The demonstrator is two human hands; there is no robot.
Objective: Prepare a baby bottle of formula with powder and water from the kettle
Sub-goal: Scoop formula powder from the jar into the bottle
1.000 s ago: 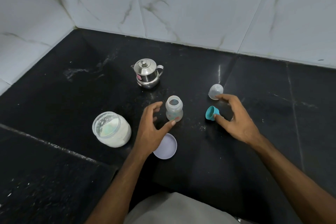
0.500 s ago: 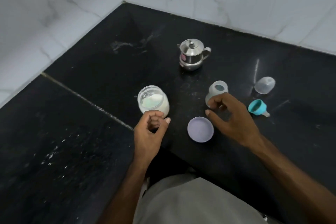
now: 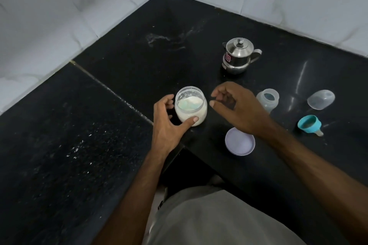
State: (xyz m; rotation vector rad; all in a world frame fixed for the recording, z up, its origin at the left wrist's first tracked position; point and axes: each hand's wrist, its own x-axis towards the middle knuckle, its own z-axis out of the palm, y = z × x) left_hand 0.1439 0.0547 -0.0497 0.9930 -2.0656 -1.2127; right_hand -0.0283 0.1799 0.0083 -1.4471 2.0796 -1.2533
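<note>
Left hand (image 3: 167,123) holds the open powder jar (image 3: 190,105), thumb on its near side, on the black desk (image 3: 123,77). Right hand (image 3: 239,109) hovers at the jar's 3 o'clock, fingers curled, empty. Kettle (image 3: 239,55) stands at 1 o'clock, lid (image 3: 240,141) at 5 o'clock.

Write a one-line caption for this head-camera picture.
Left hand grips the open powder jar; right hand hovers beside it.

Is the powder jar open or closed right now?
Open. The powder jar has no lid on its mouth, so the white powder inside shows. A lilac lid lies on the counter, apart from it.
</note>
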